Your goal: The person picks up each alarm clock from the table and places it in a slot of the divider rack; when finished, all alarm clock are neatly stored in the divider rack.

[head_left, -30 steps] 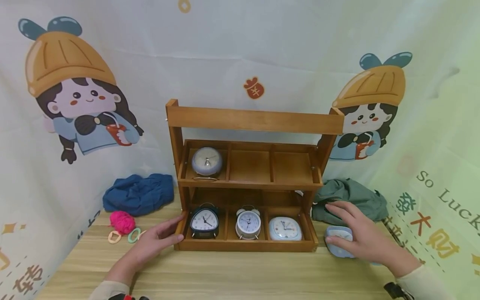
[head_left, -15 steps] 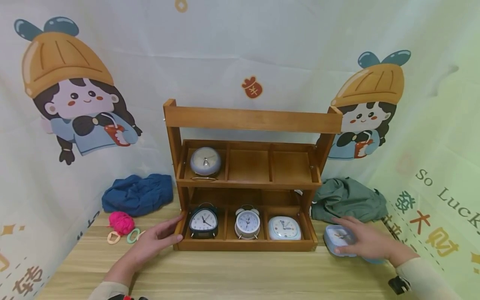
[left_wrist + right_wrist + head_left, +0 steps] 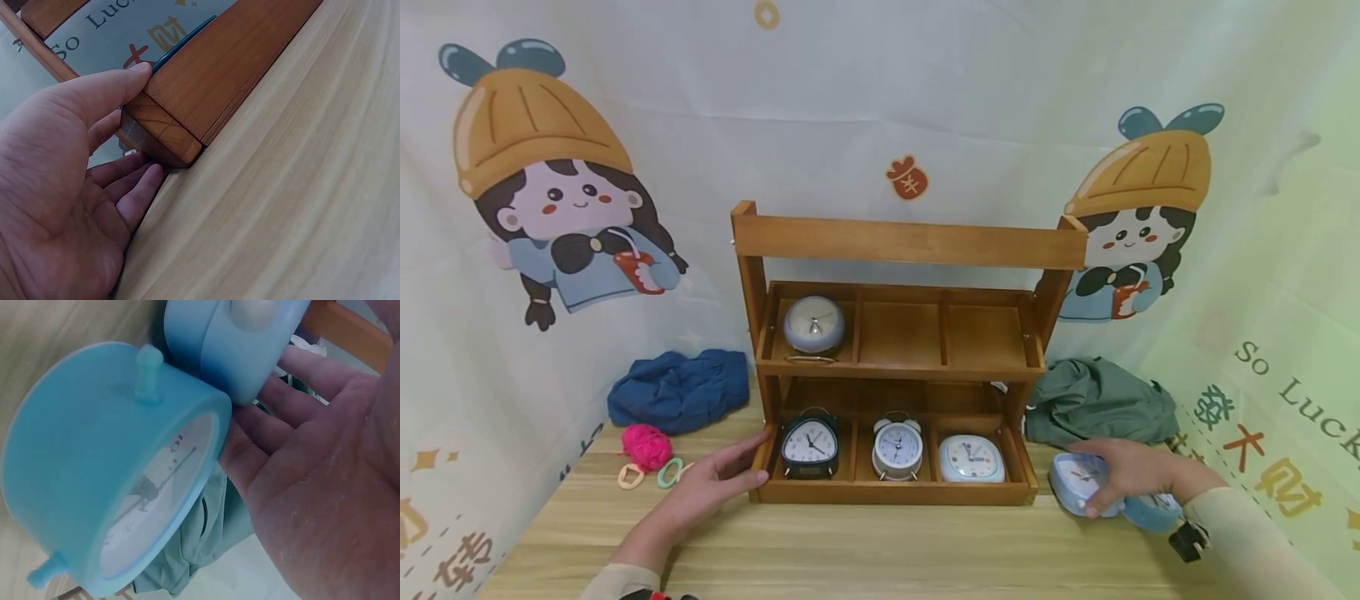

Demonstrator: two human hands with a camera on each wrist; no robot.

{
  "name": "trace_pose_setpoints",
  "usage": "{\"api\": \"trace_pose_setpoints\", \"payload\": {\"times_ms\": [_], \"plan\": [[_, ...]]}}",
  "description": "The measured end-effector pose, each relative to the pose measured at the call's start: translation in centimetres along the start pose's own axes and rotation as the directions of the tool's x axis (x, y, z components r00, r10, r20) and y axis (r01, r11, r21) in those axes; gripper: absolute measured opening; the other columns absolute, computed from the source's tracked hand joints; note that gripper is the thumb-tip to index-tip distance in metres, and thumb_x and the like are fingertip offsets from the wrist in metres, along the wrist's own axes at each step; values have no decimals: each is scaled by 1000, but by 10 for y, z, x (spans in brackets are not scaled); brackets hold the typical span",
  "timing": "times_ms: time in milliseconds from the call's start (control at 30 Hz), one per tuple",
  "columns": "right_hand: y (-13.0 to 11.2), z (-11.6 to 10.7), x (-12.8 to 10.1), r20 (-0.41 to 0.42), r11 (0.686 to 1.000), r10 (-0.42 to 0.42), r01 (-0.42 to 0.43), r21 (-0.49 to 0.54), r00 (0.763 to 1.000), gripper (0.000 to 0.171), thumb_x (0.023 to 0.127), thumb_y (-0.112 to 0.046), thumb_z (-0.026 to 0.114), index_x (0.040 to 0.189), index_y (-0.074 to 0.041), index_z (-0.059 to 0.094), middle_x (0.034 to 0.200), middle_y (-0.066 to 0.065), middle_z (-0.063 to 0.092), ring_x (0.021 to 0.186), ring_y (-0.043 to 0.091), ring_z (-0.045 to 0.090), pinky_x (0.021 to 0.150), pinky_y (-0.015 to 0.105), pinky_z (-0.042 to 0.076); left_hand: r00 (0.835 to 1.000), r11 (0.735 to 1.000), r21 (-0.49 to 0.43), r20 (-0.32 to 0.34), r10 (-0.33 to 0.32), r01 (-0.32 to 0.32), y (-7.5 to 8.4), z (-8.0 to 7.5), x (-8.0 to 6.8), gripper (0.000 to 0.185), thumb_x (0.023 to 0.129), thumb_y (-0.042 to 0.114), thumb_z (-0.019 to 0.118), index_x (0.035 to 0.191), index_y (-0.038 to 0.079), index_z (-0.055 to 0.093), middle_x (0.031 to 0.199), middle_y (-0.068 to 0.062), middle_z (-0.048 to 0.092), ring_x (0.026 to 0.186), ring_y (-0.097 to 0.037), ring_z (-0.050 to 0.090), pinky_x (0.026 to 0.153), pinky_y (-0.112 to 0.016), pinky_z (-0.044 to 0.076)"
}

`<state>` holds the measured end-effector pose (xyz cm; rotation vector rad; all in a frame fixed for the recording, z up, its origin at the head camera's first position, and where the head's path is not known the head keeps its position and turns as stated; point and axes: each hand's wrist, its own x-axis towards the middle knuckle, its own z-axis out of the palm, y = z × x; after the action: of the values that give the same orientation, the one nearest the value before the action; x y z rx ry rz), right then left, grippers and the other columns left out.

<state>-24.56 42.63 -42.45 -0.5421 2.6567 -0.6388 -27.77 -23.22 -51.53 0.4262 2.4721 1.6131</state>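
Head view shows our right hand curled round a light blue alarm clock at the table's right end, just off the wooden rack, with a second blue clock lying right behind it. Fingers wrap over the top and the thumb sits low on the front edge, so we have a real grip, though the clock is tilted and seems barely off the wood. The right wrist view shows 2 blue clock bodies pressed close together by our palm, so we should make sure we lift only 1 and don't drag its neighbour along.

Our left hand lies relaxed and flat against the rack's lower left corner, thumb on top of the front board; it holds nothing, only steadies.

On the upper shelf, the middle compartment and the right compartment stand free, while the lower 3 each hold a clock. We would keep the face forward, clear the shelf lip, and set it down upright.
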Motion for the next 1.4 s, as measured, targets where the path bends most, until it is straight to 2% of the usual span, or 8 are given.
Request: {"api": "trace_pose_setpoints", "payload": {"times_ms": [267, 400, 500, 700, 800, 1000, 1200, 1400], "plan": [[1, 17, -4, -135, 995, -41, 29, -93, 990, 94, 75, -40, 103, 147, 6, 64, 135, 15, 70, 113, 27, 64, 93, 49, 55, 1000, 1000, 6, 0, -5, 5, 2, -1, 0, 68, 108, 34, 76, 169, 15, 51, 175, -11, 45, 159, -41, 43, 119, -27, 43], [-7, 18, -14, -204, 988, -87, 58, -140, 975, 93, 75, -42, 102, 146, 5, 65, 134, 17, 69, 111, 29, 66, 86, 46, 56, 1000, 1000, 2, 1, -4, 4, 2, -2, 0, 69, 108, 34, 77, 169, 15, 51, 174, -11, 45, 159, -42, 43, 118, -26, 43], [-23, 12, -25, -259, 980, -129, 83, -180, 957, 94, 73, -45, 103, 146, 2, 65, 138, 21, 68, 114, 34, 67, 83, 45, 57, 1000, 1000, 7, 1, -4, 4, 2, -3, -1, 69, 107, 35, 77, 169, 16, 51, 174, -12, 45, 159, -42, 43, 118, -29, 43], [-72, -11, -34, -351, 952, -240, 150, -265, 905, 98, 73, -55, 102, 148, -6, 65, 133, 6, 68, 105, 17, 63, 75, 32, 56, 1000, 1000, 21, -5, -10, 10, 2, -6, -3, 69, 107, 37, 77, 169, 20, 51, 175, -11, 45, 159, -41, 43, 121, -39, 42], [-99, -22, -32, -382, 929, -311, 192, -318, 870, 99, 72, -56, 103, 150, -7, 64, 134, 4, 67, 106, 17, 63, 76, 33, 57, 1000, 1000, 24, -3, -3, 3, 1, -6, -2, 69, 107, 38, 77, 169, 21, 51, 175, -11, 44, 159, -41, 43, 122, -41, 42], [-151, -40, -10, -450, 902, -383, 222, -370, 807, 101, 74, -50, 105, 153, -5, 61, 142, 11, 66, 117, 27, 65, 85, 45, 61, 1000, 1000, 21, -5, 7, -7, 0, -6, -1, 69, 107, 36, 77, 169, 20, 51, 175, -9, 45, 160, -40, 43, 119, -30, 42], [-190, -52, 30, -507, 892, -431, 270, -361, 746, 105, 75, -48, 105, 157, -3, 57, 147, 12, 61, 123, 30, 61, 90, 50, 61, 1000, 1000, 4, -3, 15, -15, -3, -3, -2, 68, 108, 34, 77, 168, 17, 52, 174, -11, 46, 159, -42, 44, 119, -30, 43], [-217, -55, 71, -548, 899, -426, 269, -346, 720, 109, 74, -51, 105, 160, -5, 56, 147, 15, 61, 125, 33, 61, 97, 54, 58, 1000, 1000, 4, 1, 13, -13, -1, -1, 0, 68, 108, 34, 77, 169, 18, 52, 174, -12, 46, 159, -42, 44, 116, -25, 43]]}}
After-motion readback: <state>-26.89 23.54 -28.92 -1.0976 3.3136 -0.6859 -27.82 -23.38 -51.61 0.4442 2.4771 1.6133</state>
